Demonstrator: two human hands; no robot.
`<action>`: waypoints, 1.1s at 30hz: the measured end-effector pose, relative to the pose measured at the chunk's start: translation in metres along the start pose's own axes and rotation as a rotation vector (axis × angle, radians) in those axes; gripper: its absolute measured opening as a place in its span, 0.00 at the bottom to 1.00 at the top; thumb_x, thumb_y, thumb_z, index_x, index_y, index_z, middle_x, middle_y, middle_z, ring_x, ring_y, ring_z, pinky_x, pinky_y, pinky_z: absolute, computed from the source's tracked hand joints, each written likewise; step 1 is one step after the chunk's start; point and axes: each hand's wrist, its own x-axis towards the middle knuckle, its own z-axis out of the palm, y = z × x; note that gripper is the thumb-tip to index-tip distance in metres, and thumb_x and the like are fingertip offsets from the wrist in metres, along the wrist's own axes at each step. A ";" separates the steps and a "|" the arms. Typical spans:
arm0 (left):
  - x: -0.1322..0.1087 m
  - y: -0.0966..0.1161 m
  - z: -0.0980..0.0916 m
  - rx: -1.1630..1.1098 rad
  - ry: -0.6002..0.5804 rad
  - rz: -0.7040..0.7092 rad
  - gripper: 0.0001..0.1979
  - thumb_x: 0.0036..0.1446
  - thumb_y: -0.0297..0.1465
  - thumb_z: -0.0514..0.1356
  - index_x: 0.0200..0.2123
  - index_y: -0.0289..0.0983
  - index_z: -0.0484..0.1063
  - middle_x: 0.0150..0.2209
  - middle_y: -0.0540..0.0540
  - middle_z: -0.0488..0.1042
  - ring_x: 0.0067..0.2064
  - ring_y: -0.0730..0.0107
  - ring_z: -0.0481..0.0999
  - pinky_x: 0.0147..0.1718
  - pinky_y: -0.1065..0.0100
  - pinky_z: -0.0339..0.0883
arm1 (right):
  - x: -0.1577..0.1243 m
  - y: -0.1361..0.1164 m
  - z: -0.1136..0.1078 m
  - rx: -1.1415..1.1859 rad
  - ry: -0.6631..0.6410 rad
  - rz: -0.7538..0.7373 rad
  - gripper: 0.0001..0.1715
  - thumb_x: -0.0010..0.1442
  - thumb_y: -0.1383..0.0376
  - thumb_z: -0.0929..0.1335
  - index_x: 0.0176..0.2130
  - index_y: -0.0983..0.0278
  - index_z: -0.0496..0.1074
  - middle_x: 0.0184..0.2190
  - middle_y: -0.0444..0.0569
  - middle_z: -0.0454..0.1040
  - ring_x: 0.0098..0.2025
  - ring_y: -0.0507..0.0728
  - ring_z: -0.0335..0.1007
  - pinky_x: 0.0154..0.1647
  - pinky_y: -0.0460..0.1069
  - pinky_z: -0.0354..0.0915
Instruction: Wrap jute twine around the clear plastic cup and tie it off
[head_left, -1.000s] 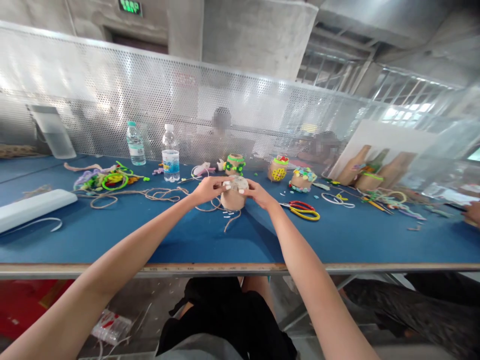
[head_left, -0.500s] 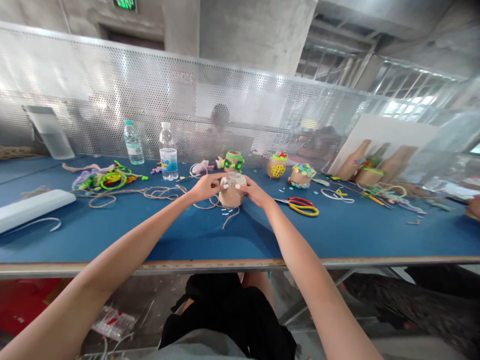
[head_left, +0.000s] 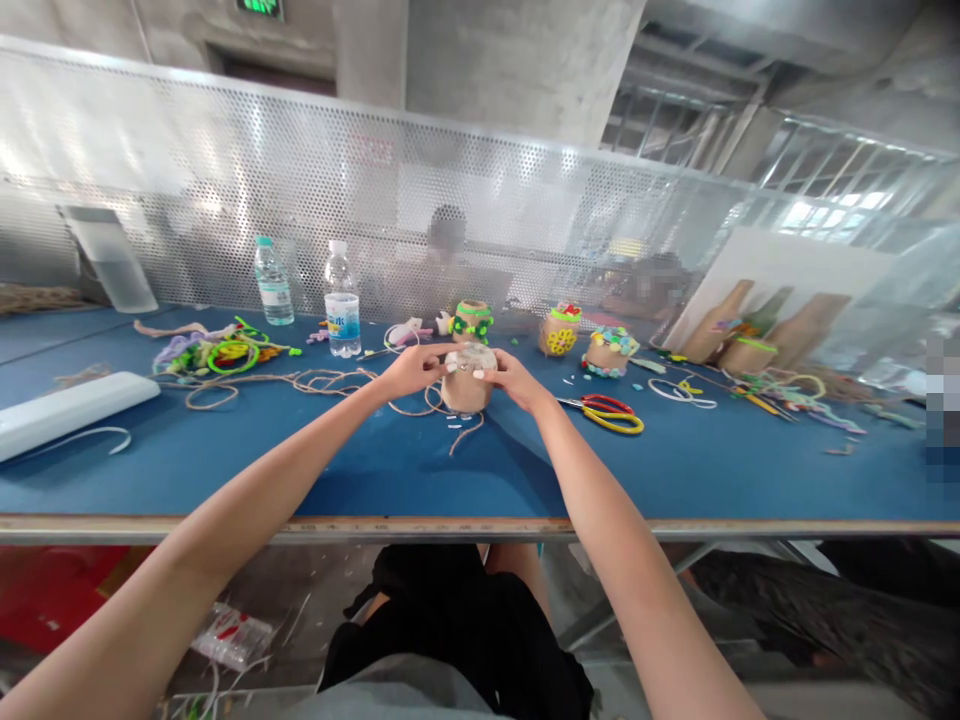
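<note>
A tan twine-wrapped jar (head_left: pixel 465 395) stands on the blue table in front of me, with a greyish top and small white pieces along its upper edge. My left hand (head_left: pixel 414 370) has its fingers closed on the upper left side. From the right, my right hand (head_left: pixel 514 378) grips the same upper edge, thumb at the front. A loose twine end (head_left: pixel 469 432) and small white scraps lie at the jar's foot. What lies under my fingertips is partly hidden.
Red-and-yellow-handled scissors (head_left: pixel 611 412) lie to the right. Behind stand decorated jars (head_left: pixel 560 332). Water bottles (head_left: pixel 343 310), tangled coloured pipe cleaners (head_left: pixel 217 350) and a white elongated object (head_left: pixel 67 410) are on the left. Wrapped bottles (head_left: pixel 720 320) stand at the right, before a perforated metal screen (head_left: pixel 300 200).
The view has shifted slightly, moving the scene a little to the right. My right thumb and fingers sit slightly further round the front of the jar's upper edge. Both hands stay on the jar.
</note>
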 end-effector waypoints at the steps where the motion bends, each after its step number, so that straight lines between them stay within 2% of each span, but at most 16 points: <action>1: 0.000 0.000 0.001 -0.002 0.004 0.000 0.26 0.56 0.24 0.54 0.59 0.31 0.66 0.16 0.59 0.50 0.20 0.78 0.47 0.20 0.74 0.42 | -0.001 -0.001 0.000 0.009 -0.008 0.004 0.28 0.40 0.59 0.77 0.41 0.60 0.68 0.43 0.48 0.76 0.48 0.60 0.70 0.50 0.56 0.65; 6: 0.000 0.001 0.005 -0.002 0.044 0.012 0.24 0.56 0.23 0.55 0.57 0.29 0.67 0.16 0.60 0.50 0.19 0.78 0.48 0.20 0.74 0.44 | -0.003 -0.002 0.005 0.057 -0.025 -0.016 0.31 0.44 0.57 0.75 0.47 0.57 0.67 0.52 0.49 0.73 0.55 0.62 0.67 0.55 0.57 0.64; 11: -0.001 0.003 0.006 0.027 0.053 0.017 0.24 0.56 0.23 0.55 0.57 0.30 0.68 0.17 0.59 0.51 0.20 0.78 0.49 0.21 0.74 0.45 | -0.003 -0.005 0.011 -0.023 0.045 -0.077 0.43 0.40 0.57 0.77 0.53 0.56 0.62 0.56 0.51 0.69 0.60 0.63 0.63 0.61 0.58 0.60; 14: -0.001 0.003 0.005 0.065 0.046 0.004 0.24 0.57 0.23 0.55 0.58 0.31 0.67 0.16 0.59 0.52 0.20 0.77 0.50 0.22 0.74 0.47 | -0.004 -0.007 0.014 -0.069 0.045 -0.098 0.45 0.39 0.58 0.78 0.54 0.57 0.61 0.58 0.52 0.67 0.61 0.63 0.62 0.62 0.58 0.59; 21: -0.001 0.005 0.005 0.136 0.057 -0.004 0.24 0.57 0.24 0.56 0.58 0.33 0.68 0.17 0.58 0.52 0.20 0.77 0.51 0.22 0.74 0.47 | -0.003 -0.007 0.018 -0.172 0.054 -0.214 0.42 0.43 0.59 0.76 0.55 0.57 0.61 0.61 0.52 0.64 0.62 0.64 0.60 0.63 0.59 0.58; 30: -0.002 0.002 0.005 0.135 0.040 0.008 0.24 0.58 0.24 0.55 0.58 0.33 0.67 0.16 0.58 0.52 0.20 0.77 0.52 0.22 0.74 0.47 | -0.002 -0.005 0.019 -0.300 0.098 -0.293 0.38 0.45 0.58 0.74 0.53 0.59 0.62 0.57 0.55 0.68 0.59 0.66 0.64 0.61 0.60 0.59; 33: -0.002 0.000 0.005 0.092 0.016 0.031 0.25 0.59 0.25 0.54 0.60 0.34 0.64 0.20 0.55 0.61 0.21 0.77 0.57 0.23 0.75 0.53 | -0.001 -0.005 0.019 -0.303 0.106 -0.296 0.36 0.44 0.58 0.74 0.52 0.58 0.63 0.56 0.53 0.69 0.58 0.65 0.65 0.60 0.59 0.60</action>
